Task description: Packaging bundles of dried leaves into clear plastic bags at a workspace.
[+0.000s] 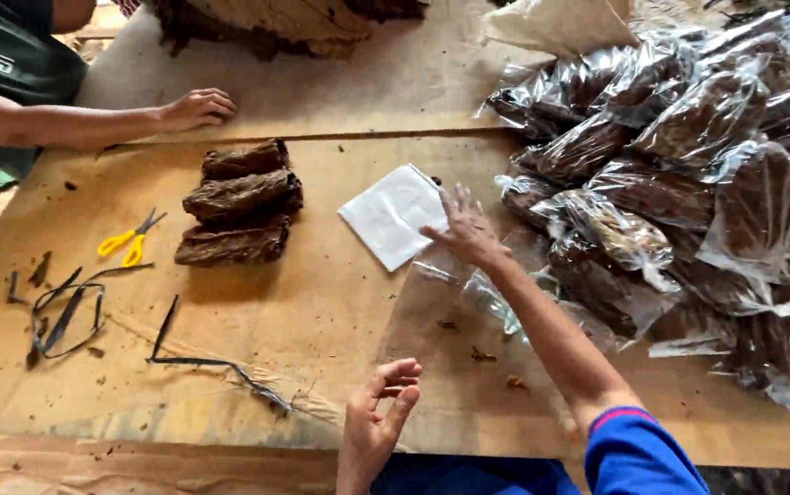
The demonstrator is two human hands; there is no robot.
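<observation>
Brown cardboard sheeting (340, 302) covers the work surface. At 6 o'clock, nearest the camera, the left hand (376, 422) hovers over the sheet's near edge with fingers loosely curled, palm partly open, gripping nothing. Just beyond it lies an empty clear plastic bag (468, 330), flat on the cardboard, with a few brown crumbs on it. The right hand (468, 229), on an arm in a blue sleeve (638, 449), reaches toward 12 o'clock, fingers spread and open, resting at the far edge of that bag and touching the near corner of a white paper sheet (393, 213). It grips nothing.

At 3 o'clock a large heap of clear bags packed with dark brown leaf (688, 183) fills the right side, just beside the right hand. At 9 o'clock lie dark stripped stems (65, 307) and yellow-handled scissors (131, 238). Toward 11 o'clock sit three bundles of brown leaf (241, 203), stacked touching one another. Further, at 10 o'clock, another person's hand (195, 108) rests on the far cardboard, fingers curled. At 12 o'clock, a pile of loose brown leaves (276, 23) lies farthest off.
</observation>
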